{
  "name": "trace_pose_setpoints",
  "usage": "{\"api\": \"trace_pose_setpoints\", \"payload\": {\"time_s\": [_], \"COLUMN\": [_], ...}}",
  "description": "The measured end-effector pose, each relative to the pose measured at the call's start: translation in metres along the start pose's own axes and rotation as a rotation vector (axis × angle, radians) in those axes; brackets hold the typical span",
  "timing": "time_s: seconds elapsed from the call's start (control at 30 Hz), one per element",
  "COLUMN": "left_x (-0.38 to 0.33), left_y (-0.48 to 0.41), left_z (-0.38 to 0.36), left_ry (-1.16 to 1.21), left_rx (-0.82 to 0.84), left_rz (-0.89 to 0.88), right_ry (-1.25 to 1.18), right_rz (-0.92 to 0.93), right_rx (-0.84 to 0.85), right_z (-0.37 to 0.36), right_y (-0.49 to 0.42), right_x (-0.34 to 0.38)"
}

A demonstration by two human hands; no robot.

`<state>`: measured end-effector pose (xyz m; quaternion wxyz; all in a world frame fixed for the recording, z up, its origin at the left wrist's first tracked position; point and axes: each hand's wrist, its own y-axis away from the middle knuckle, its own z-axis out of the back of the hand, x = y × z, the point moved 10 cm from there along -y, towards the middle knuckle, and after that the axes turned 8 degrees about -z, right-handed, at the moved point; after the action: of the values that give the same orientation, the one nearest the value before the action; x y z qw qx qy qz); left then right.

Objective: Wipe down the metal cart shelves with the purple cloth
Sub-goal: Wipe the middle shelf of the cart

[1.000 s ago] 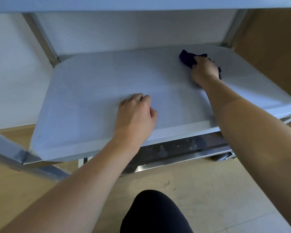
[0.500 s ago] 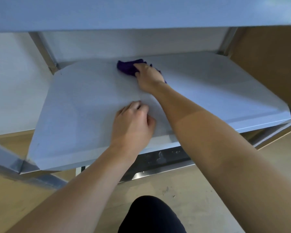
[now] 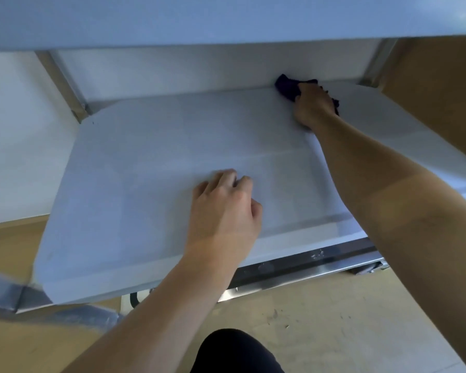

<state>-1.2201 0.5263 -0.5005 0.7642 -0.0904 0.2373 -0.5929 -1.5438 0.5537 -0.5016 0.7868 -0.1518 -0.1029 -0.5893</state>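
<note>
The metal cart's middle shelf [image 3: 135, 162] fills the centre of the view, pale and bare. A dark purple cloth [image 3: 287, 87] lies bunched at the shelf's back edge, right of centre. My right hand [image 3: 312, 106] grips the cloth and presses it onto the shelf, so most of the cloth is hidden under the palm. My left hand [image 3: 223, 208] rests on the shelf near its front edge, fingers loosely curled, holding nothing.
The upper shelf [image 3: 199, 20] overhangs the top of the view. Cart posts stand at the back left [image 3: 62, 84] and back right [image 3: 374, 63]. A lower shelf's shiny edge [image 3: 301, 267] shows under the front rim. My dark-clothed knee [image 3: 234, 351] is over the wooden floor.
My right hand swept the cloth along the back of the shelf, from the right to the middle and back to the right. My left hand stayed resting near the front.
</note>
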Motion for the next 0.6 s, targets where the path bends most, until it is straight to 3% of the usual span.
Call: {"api": "trace_pose_setpoints", "payload": {"time_s": [0.17,0.37,0.6], "left_x": [-0.002,-0.003,-0.003], "left_y": [0.000,0.002,0.004], "left_z": [0.001,0.006,0.008], "left_ry": [-0.001,0.013,-0.030], "left_rx": [-0.023,-0.055,0.028], "left_rz": [-0.009,-0.012,0.035], "right_ry": [-0.010,-0.040,-0.145], "right_rz": [0.126,0.491,0.570], "right_rx": [0.064,0.187,0.236], "right_z": [-0.015,-0.038,-0.021], "right_y": [0.019,0.091,0.156], "right_x": [0.058,0.139,0.116]}}
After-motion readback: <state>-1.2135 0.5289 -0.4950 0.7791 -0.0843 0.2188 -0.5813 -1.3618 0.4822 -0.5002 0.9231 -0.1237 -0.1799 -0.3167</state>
